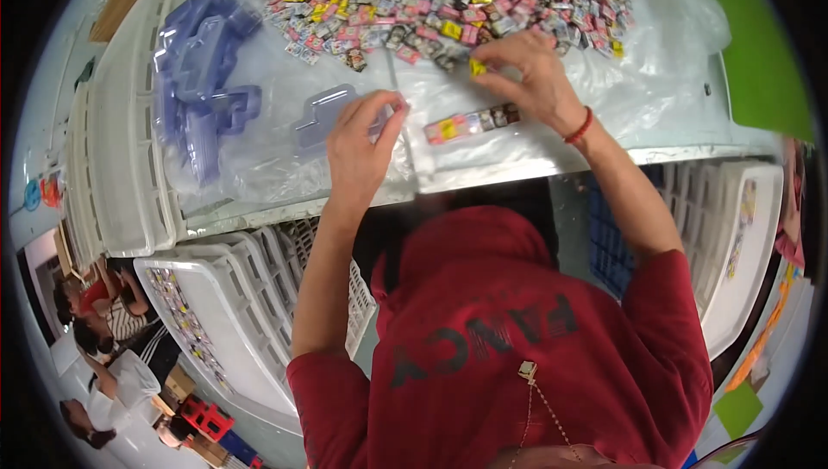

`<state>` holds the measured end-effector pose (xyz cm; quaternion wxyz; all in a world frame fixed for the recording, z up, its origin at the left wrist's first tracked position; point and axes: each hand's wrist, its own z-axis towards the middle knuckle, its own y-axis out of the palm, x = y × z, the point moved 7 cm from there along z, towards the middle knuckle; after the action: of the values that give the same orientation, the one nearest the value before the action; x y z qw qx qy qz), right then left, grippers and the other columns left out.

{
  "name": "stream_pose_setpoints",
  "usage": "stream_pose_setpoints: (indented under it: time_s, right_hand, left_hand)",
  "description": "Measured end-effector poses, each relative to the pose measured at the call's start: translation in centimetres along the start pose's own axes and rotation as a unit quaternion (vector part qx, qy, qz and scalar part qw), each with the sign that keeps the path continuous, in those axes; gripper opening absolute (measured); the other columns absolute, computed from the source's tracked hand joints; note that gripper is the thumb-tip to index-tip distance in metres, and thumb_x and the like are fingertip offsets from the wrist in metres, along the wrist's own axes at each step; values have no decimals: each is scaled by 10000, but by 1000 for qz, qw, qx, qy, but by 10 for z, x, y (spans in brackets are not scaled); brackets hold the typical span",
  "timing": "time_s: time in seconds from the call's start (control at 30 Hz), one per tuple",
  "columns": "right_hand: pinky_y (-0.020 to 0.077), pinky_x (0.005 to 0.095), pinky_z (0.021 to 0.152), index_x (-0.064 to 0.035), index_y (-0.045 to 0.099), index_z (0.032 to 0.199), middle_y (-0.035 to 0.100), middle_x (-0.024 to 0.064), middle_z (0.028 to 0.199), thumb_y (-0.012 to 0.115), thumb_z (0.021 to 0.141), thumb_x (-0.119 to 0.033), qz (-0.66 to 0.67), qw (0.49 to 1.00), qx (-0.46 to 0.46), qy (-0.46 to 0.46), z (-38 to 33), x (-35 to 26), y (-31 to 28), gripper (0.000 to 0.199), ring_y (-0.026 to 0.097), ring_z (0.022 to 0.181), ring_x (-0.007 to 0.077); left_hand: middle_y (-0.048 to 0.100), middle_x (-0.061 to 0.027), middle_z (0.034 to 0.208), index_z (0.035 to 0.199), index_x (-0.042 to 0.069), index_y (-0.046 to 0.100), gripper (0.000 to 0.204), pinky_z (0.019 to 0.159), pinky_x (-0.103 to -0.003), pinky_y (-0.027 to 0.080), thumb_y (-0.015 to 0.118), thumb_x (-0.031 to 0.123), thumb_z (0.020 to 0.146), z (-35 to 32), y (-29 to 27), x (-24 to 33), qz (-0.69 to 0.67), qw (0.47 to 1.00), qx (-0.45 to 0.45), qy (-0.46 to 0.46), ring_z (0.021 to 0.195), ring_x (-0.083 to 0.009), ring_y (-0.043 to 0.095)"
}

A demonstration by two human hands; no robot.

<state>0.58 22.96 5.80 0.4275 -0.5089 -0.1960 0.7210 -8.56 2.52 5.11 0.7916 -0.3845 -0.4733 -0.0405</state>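
A big heap of small pink, black, yellow and white printed pieces [431, 12] lies at the far side of the table. At its near edge my right hand [539, 77] pinches a small yellow piece [477, 66] between thumb and finger. My left hand [362, 141] is closed in a pinch, with a bit of pink at its fingertips too small to make out. Partly behind that hand lies a clear bluish plastic tray [323, 115]. Between my hands, near the table's front edge, a short row of pieces [461, 127] runs from pink and yellow to black.
Nested bluish plastic trays [203, 64] sit at the left on clear plastic sheeting. White crates [125, 124] stand at the far left. More white crates [228, 322] are below the table edge, left and right of me. Other people [108, 322] are at the lower left.
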Motion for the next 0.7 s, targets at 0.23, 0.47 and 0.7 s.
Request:
stream_pose_setpoints:
  time_s: [0.23, 0.47, 0.7]
  right_hand:
    - [350, 450, 1013, -119, 676, 946, 667, 26, 890, 780, 731, -232, -8, 999, -29, -25, -34, -29, 22, 264, 593, 906, 219]
    - [369, 424, 982, -120, 681, 923, 661, 21, 837, 776, 709, -224, -46, 998, -16, -42, -28, -29, 38, 256, 585, 921, 205]
    - [388, 421, 977, -99, 679, 936, 678, 33, 962, 777, 692, -150, -31, 999, 6, -28, -31, -20, 23, 268, 591, 948, 232]
  left_hand:
    - [669, -60, 959, 947, 51, 649, 198, 775, -343, 495, 723, 86, 767, -9, 26, 24, 42, 989, -33, 138, 857, -260, 613]
    - [661, -57, 953, 909, 46, 657, 184, 806, -340, 491, 721, 84, 741, -6, 46, 28, 124, 969, -35, 211, 897, -252, 609]
    - [660, -58, 976, 909, 34, 662, 183, 807, -337, 496, 721, 93, 746, 1, 53, 29, 52, 983, -23, 177, 902, -248, 608]
